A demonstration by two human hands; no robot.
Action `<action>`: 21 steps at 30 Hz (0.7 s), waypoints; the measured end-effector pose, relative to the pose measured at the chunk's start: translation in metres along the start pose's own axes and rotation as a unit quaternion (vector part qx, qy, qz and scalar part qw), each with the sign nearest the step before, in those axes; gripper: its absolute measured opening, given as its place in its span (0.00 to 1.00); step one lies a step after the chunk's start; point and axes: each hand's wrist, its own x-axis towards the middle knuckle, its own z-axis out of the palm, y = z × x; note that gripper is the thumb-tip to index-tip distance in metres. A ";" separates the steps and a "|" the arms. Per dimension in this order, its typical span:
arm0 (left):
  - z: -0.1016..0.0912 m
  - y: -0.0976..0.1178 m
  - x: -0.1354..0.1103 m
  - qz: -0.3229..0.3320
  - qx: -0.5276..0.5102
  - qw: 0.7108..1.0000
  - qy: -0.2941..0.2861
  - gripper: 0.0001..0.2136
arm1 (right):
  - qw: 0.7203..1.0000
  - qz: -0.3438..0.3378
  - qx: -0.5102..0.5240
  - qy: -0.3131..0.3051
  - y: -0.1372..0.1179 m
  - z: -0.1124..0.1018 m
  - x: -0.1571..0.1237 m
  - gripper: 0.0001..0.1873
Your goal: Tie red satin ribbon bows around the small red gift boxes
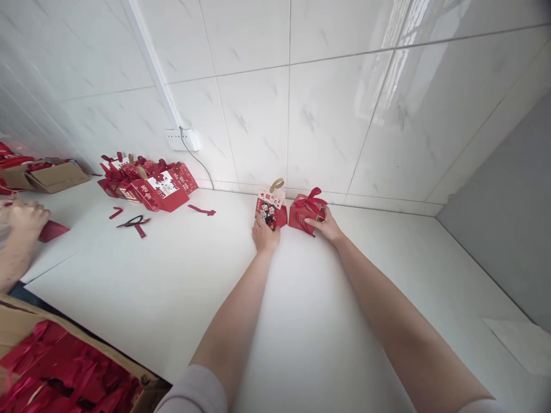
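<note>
Near the wall, my left hand is closed on a red gift box with cartoon figures on its pale-topped front and a gold ribbon loop above. Just right of it stands a second red gift box, tied with a red ribbon bow. My right hand grips this one from its right side, thumb on the front. The two boxes stand side by side on the white table, close together.
Several red gift boxes are grouped at the left by the wall. Scissors and ribbon pieces lie nearby. A co-worker's hand is at far left. A carton of red ribboned items stands front left.
</note>
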 end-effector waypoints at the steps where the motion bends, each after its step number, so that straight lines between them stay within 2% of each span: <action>1: -0.001 0.000 0.000 0.000 -0.008 1.000 -0.004 0.44 | 1.000 0.000 -0.005 -0.002 -0.003 0.000 -0.008 0.45; 4: -0.003 -0.002 0.002 0.001 -0.042 0.999 -0.014 0.40 | 1.000 0.002 -0.018 -0.014 -0.015 0.003 -0.038 0.43; 8: -0.006 -0.005 0.003 0.005 -0.114 0.993 -0.024 0.35 | 0.999 0.002 -0.028 -0.045 -0.042 0.005 -0.096 0.42; 10: -0.008 -0.006 0.000 0.005 -0.160 0.987 -0.029 0.32 | 0.994 -0.010 -0.030 -0.102 -0.057 0.003 -0.127 0.41; 12: -0.012 -0.006 -0.010 0.006 -0.205 0.978 -0.034 0.28 | 0.988 -0.028 -0.035 -0.146 -0.068 -0.002 -0.157 0.45; 14: -0.017 -0.005 -0.025 0.015 -0.245 0.968 -0.046 0.23 | 0.986 -0.029 -0.050 -0.157 -0.076 -0.008 -0.180 0.50; 17: -0.034 0.001 -0.054 0.056 -0.299 0.946 -0.109 0.13 | 0.987 -0.024 -0.070 -0.145 -0.081 -0.012 -0.201 0.58; 21: -0.068 0.011 -0.086 0.133 -0.348 0.903 -0.215 0.18 | 0.985 -0.051 -0.090 -0.137 -0.083 -0.004 -0.205 0.58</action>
